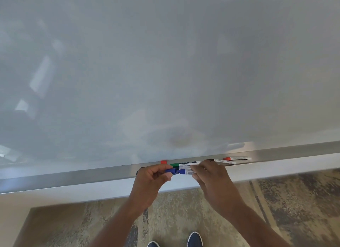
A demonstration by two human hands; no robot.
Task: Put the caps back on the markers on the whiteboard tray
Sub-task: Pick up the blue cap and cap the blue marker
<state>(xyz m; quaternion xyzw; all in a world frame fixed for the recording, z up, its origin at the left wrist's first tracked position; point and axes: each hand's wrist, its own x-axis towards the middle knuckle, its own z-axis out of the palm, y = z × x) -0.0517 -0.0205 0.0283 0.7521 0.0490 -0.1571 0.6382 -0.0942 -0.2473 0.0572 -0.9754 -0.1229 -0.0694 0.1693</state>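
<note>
In front of the whiteboard tray (77,175), my left hand (152,178) pinches a blue cap (169,171). My right hand (211,175) grips the blue marker (184,171), whose blue tip end points at the cap with a small gap between them. A green marker (184,163) with its cap on lies on the tray just behind my hands. A loose red cap (163,162) stands on the tray to its left. Further right lie an uncapped black marker (222,161) and an uncapped red marker (237,158). Something dark shows at the tray's edge by my left wrist.
The large whiteboard (165,71) fills the upper view, with the metal tray along its lower edge. Below are a pale wall strip, patterned carpet (285,200) and my two dark shoes (195,239).
</note>
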